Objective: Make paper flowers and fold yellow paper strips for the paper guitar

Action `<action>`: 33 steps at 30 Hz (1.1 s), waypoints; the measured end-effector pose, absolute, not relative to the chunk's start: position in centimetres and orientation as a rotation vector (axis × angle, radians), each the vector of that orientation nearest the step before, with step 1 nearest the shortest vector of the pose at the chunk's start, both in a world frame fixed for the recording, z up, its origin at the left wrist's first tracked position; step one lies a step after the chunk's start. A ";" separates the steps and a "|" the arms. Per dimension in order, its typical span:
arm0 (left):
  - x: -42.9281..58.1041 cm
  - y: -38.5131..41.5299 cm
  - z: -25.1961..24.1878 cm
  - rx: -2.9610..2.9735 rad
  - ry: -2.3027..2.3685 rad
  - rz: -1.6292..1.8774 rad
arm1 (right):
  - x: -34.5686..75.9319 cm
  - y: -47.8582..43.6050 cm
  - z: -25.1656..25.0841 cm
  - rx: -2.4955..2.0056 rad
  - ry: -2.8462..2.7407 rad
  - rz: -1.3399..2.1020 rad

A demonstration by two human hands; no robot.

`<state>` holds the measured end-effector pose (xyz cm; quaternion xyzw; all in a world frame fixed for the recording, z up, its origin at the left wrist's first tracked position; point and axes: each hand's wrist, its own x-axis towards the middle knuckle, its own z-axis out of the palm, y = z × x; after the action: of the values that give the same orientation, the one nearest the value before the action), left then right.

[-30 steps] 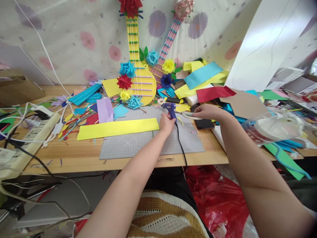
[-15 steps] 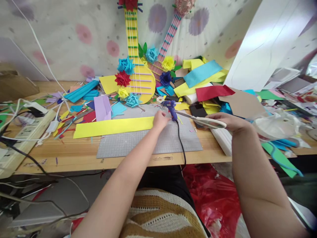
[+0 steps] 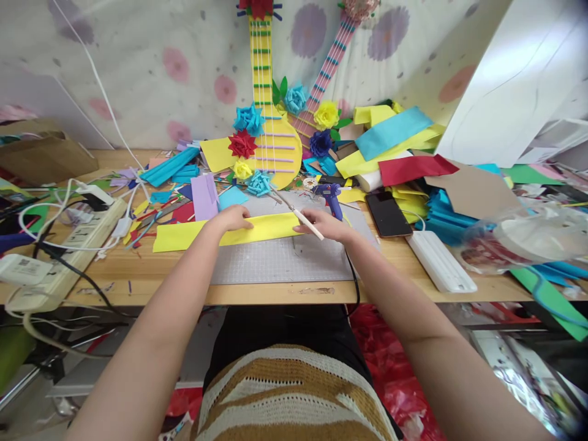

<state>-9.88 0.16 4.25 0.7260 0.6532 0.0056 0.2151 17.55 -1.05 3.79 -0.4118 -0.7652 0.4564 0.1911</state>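
Observation:
A long yellow paper strip (image 3: 184, 236) lies across the grey cutting mat (image 3: 257, 266) in front of me. My left hand (image 3: 235, 219) is closed on the strip near its middle, with the fingertips over its surface. My right hand (image 3: 324, 225) grips scissors with white handles (image 3: 309, 224); their blades point away and to the left, above the strip. The right fingers also reach the strip's right end, though whether they pinch it is hidden. Just behind that hand stands a blue glue gun (image 3: 329, 196), its black cord running down off the table edge.
Yellow and pink paper guitars with paper flowers (image 3: 275, 147) lean at the back. Coloured paper (image 3: 390, 138) is heaped at the right, near a phone (image 3: 388, 214) and a white power bank (image 3: 441, 260). A power strip (image 3: 68, 251) with tangled cables lies left.
My left hand has shifted left along the yellow strip from its right end. My right hand has brought the scissors left to that end. The view has turned slightly.

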 end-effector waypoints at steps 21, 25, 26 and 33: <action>-13.8 -2.7 12.4 2.253 2.160 1.125 | 17.4 -2.9 2.6 -2.017 -2.279 0.100; -12.0 -2.5 9.7 2.539 1.798 1.420 | 17.6 -2.2 2.3 -1.877 -2.259 0.194; -11.5 -2.6 8.6 2.557 1.682 1.455 | 17.6 -2.0 2.3 -1.815 -2.230 0.287; -8.2 -4.3 2.6 2.191 1.438 1.433 | 15.8 -1.0 2.1 -1.163 -1.678 1.479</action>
<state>-8.22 -4.33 2.63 0.7313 0.4799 0.4784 0.0774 15.82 -1.01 2.13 -0.4394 -0.6337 0.5587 0.3054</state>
